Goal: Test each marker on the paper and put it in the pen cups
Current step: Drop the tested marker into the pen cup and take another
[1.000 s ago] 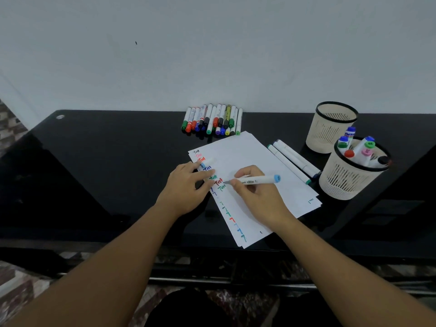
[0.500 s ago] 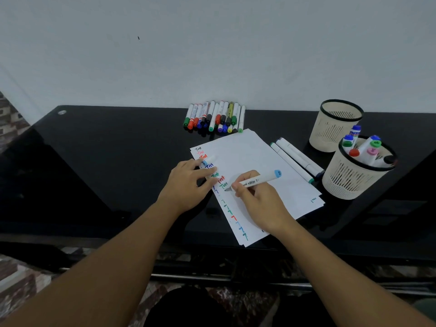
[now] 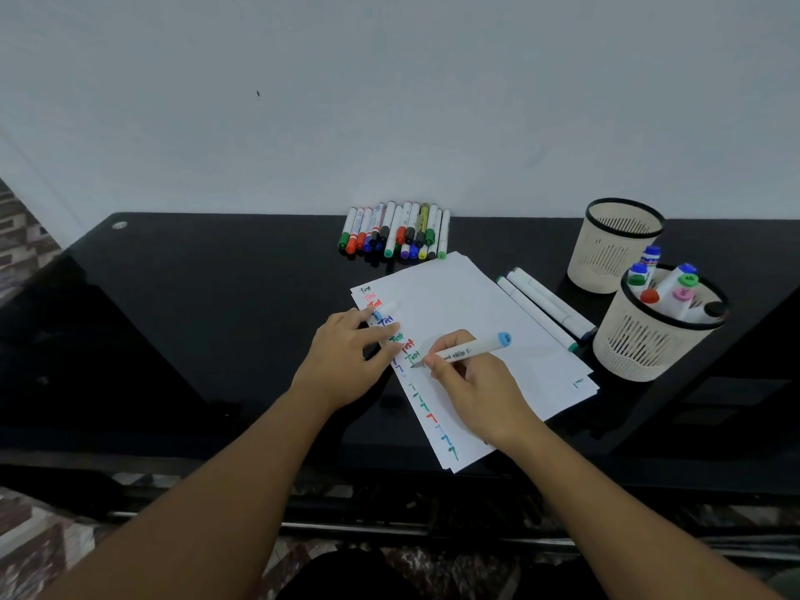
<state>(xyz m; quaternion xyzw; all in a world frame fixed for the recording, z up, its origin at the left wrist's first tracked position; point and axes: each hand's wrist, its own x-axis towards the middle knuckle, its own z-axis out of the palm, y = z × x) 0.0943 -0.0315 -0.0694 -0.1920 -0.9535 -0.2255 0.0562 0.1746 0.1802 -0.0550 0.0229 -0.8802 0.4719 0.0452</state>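
My right hand (image 3: 474, 394) pinches a white marker (image 3: 472, 349) with a light-blue end, its tip touching the white paper (image 3: 467, 305) just below a column of coloured "Test" words. My left hand (image 3: 346, 361) rests on the paper's left edge and holds the marker's white cap (image 3: 386, 308) between its fingers. At the right, a cream mesh pen cup (image 3: 649, 344) holds several markers. Behind it stands a second cream cup (image 3: 614, 253) in which no markers are visible.
Several capped markers (image 3: 396, 229) lie in a row against the wall behind the paper. Two long white markers (image 3: 545, 307) lie between the paper and the cups. Everything sits on a glossy black table (image 3: 195, 318), and the paper's near corner reaches the table's front edge.
My right hand has moved the marker tip a little down the column of test marks and tilted the marker more upright. My left hand has stayed in place with the cap.
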